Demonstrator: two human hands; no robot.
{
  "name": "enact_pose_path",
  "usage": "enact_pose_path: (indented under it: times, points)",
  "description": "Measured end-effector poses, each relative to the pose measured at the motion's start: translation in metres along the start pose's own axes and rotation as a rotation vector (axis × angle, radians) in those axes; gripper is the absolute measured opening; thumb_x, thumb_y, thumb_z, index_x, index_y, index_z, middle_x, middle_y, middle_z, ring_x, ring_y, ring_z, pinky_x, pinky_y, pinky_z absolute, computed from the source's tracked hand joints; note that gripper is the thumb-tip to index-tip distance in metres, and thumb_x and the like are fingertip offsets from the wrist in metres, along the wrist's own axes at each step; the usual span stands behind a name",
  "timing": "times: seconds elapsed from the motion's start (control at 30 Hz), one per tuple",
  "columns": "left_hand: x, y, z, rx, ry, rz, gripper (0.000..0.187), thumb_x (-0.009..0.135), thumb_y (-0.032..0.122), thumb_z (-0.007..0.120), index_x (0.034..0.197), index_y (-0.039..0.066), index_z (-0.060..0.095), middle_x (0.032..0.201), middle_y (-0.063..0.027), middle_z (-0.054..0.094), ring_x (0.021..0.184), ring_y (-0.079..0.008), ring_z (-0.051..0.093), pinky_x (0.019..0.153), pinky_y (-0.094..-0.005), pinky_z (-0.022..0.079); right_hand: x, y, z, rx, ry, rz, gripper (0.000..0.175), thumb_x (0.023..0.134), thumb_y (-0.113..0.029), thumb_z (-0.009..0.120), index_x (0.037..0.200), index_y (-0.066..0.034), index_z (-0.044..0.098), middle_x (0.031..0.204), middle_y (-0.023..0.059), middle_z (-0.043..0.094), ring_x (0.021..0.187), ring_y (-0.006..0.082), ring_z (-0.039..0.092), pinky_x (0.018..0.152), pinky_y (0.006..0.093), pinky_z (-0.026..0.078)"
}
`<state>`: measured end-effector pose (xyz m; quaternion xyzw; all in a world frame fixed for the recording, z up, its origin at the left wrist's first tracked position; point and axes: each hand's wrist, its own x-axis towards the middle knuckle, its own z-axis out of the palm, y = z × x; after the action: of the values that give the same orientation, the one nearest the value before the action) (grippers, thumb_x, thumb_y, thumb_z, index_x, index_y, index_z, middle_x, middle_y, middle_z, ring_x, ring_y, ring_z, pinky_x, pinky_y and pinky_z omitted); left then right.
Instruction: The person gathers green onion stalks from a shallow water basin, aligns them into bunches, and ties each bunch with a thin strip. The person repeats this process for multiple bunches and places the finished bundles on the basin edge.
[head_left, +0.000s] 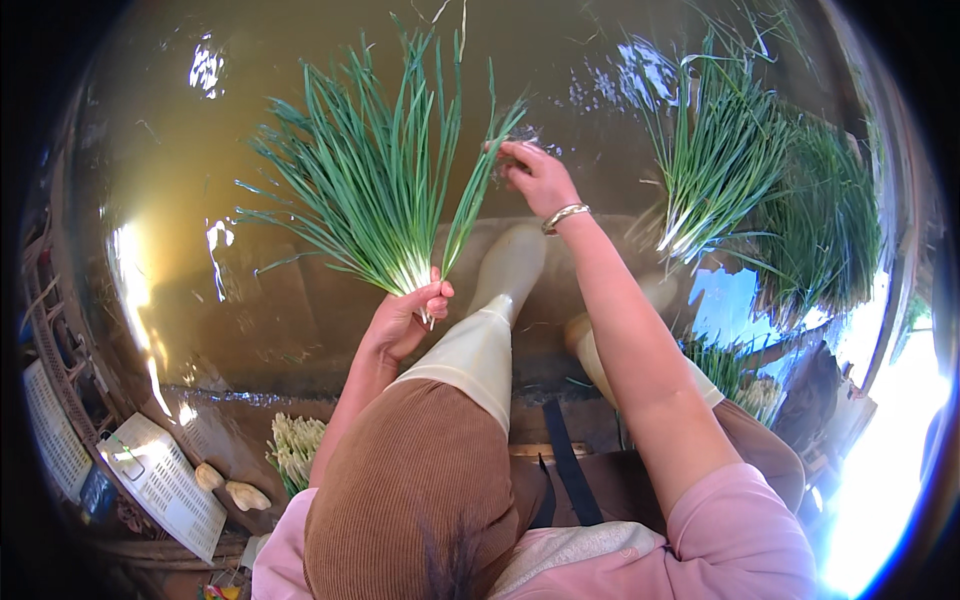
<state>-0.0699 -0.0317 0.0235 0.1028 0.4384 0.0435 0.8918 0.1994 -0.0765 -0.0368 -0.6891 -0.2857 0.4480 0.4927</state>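
My left hand (409, 311) grips a fanned-out bunch of garlic chives or similar long green leaves (375, 172) by their white bases. The leaves spread upward above muddy water, and a few stand apart on the right side of the bunch. My right hand (536, 176), with a bracelet at its wrist, has bent fingers at the tips of those separate leaves. Whether it pinches them is unclear. Below the hands, my legs in cream rubber boots (469, 360) reach down into the water.
To the right, a loose bunch of green leaves (720, 150) lies in the water beside a larger, darker heap (821, 217). Near my left forearm stands a bundle with pale ends up (296, 446). White slotted plastic crates (165, 480) sit at lower left, near two pale objects (246, 496).
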Motion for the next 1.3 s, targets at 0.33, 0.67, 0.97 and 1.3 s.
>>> enact_pose_path:
  times: [0.33, 0.67, 0.97, 1.3]
  points:
    - [-0.003, 0.001, -0.001, -0.027, 0.001, 0.002, 0.017, 0.088, 0.003, 0.059, 0.103, 0.004, 0.051, 0.085, -0.0086, 0.061, 0.064, -0.0090, 0.049, 0.059, -0.0230, 0.040, 0.010, -0.010, 0.004, -0.483, -0.177, -0.189, 0.009, 0.082, -0.009, 0.063, 0.086, -0.0019, 0.060, 0.085, 0.0089, 0.061, 0.078, 0.0250, 0.060, 0.072, 0.0354, 0.049]
    - [-0.008, 0.001, -0.009, -0.114, -0.035, 0.018, 0.017, 0.089, 0.002, 0.057, 0.104, 0.005, 0.050, 0.084, -0.0071, 0.060, 0.062, -0.0064, 0.046, 0.056, -0.0214, 0.038, 0.008, -0.013, 0.004, -0.332, 0.379, 0.029, 0.011, 0.075, -0.015, 0.062, 0.082, -0.0072, 0.060, 0.080, 0.0092, 0.058, 0.078, 0.0270, 0.058, 0.070, 0.0370, 0.049]
    - [-0.087, 0.102, 0.069, -0.616, -0.674, 0.420, 0.025, 0.091, -0.002, 0.051, 0.115, 0.001, 0.043, 0.085, -0.0059, 0.058, 0.066, -0.0126, 0.055, 0.058, -0.0252, 0.046, -0.046, 0.004, 0.073, -0.925, -0.663, -1.208, 0.017, 0.076, -0.019, 0.059, 0.092, -0.0139, 0.061, 0.104, 0.0049, 0.059, 0.107, 0.0227, 0.055, 0.101, 0.0408, 0.039]
    - [-0.021, 0.091, 0.069, -0.425, -0.315, 0.375, 0.056, 0.090, -0.001, 0.055, 0.141, 0.002, 0.031, 0.092, -0.0037, 0.057, 0.085, -0.0149, 0.059, 0.083, -0.0309, 0.052, 0.140, -0.139, -0.128, -1.309, 0.338, -0.261, 0.029, 0.090, -0.020, 0.049, 0.113, -0.0083, 0.063, 0.121, 0.0113, 0.060, 0.105, 0.0281, 0.060, 0.094, 0.0422, 0.046]
